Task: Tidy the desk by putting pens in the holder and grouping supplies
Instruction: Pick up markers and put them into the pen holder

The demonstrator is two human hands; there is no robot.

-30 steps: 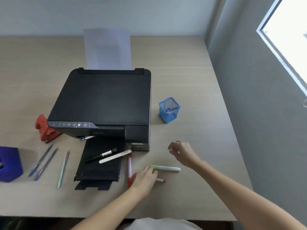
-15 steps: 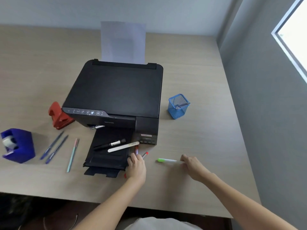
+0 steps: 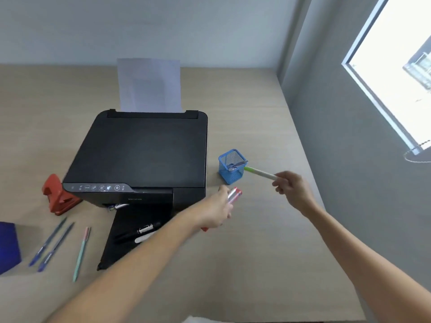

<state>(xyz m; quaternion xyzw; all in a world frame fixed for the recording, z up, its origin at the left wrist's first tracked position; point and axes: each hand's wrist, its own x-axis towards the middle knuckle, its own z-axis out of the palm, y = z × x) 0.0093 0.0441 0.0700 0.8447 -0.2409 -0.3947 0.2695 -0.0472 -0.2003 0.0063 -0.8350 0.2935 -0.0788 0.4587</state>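
A blue mesh pen holder (image 3: 229,174) stands on the desk right of the black printer (image 3: 142,155), with a pen inside it. My right hand (image 3: 292,188) grips a green-capped white pen (image 3: 258,172), its green tip touching the holder's right rim. Below the holder, my left hand (image 3: 215,212) is closed on two red pens (image 3: 234,195). A black marker (image 3: 140,230) and a white pen (image 3: 142,238) lie on the printer's output tray. Two blue pens (image 3: 52,244) and a mint-green pen (image 3: 81,252) lie on the desk at the left.
A red hole punch (image 3: 59,197) sits left of the printer. A dark blue tape dispenser (image 3: 8,247) is at the left edge. A sheet of paper (image 3: 149,85) stands in the printer's rear feed. A grey wall (image 3: 361,159) borders the desk on the right.
Both hands lifted off the desk toward the holder. My right hand picked up the green-capped pen; my left hand picked up the red pens.
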